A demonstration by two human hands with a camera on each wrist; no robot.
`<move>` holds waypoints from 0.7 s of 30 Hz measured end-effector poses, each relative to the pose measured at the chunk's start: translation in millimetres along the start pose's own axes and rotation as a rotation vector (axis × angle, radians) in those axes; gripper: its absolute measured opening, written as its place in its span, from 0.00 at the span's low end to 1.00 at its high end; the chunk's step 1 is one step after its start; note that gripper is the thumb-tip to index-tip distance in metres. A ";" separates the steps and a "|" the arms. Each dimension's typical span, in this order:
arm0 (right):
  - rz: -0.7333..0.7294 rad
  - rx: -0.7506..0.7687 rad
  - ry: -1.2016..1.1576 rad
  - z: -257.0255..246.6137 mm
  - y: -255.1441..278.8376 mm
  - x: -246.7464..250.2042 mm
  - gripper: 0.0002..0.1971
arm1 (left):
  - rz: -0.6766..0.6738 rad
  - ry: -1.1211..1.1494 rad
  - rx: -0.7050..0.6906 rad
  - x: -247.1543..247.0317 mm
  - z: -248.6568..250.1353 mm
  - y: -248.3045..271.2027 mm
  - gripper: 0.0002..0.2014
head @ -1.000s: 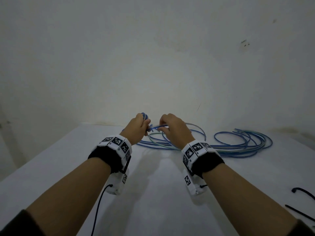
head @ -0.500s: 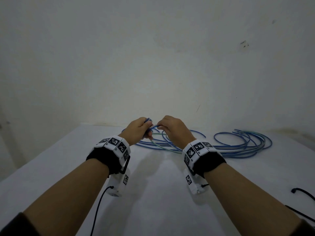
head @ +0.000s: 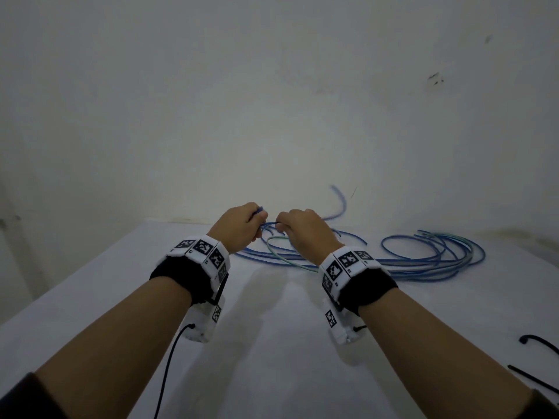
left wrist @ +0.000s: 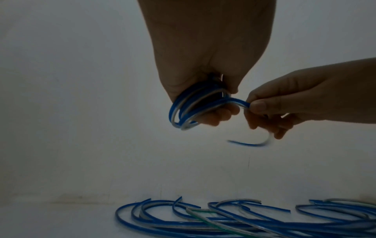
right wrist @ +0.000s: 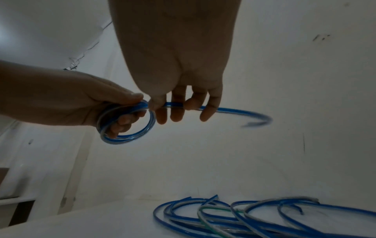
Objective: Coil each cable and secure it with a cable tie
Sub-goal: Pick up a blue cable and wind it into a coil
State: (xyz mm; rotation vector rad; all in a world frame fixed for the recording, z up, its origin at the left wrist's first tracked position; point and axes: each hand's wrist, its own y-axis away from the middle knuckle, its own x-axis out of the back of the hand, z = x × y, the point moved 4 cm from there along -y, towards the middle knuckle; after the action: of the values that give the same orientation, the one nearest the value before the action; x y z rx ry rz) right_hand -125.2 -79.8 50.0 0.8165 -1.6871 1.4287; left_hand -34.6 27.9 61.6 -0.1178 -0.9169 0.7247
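Observation:
My left hand [head: 242, 225] [left wrist: 205, 103] grips a small coil of blue-and-clear cable [left wrist: 183, 109] [right wrist: 126, 124], held above the white table. Close beside it my right hand [head: 298, 229] [right wrist: 179, 107] pinches the same cable's loose end between thumb and fingers. The free tail [head: 340, 201] [right wrist: 250, 115] curves up and away to the right, blurred. Several more blue cables and one green one [head: 408, 255] [left wrist: 234, 220] [right wrist: 244, 215] lie loose on the table behind the hands. Black cable ties [head: 535, 358] lie at the table's right edge.
The white table [head: 272, 343] stands against a plain wall [head: 272, 116]. A thin black lead [head: 169, 367] hangs from my left wrist camera. Bare tabletop lies between my forearms and at the left.
Both hands stayed close together over the table, rising a little. The cable's free tail has swung up off the pile and now arcs in the air to the right of my right hand.

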 end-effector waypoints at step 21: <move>0.033 -0.001 -0.466 -9.2 -1.9 12.7 0.10 | -0.166 0.643 0.223 0.9 -4.8 9.8 0.21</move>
State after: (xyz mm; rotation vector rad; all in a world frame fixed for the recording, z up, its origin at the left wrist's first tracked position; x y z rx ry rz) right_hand -128.7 -70.9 62.7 1.1943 -2.0500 1.3255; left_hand -35.7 36.9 55.4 -0.0689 -0.2261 0.5759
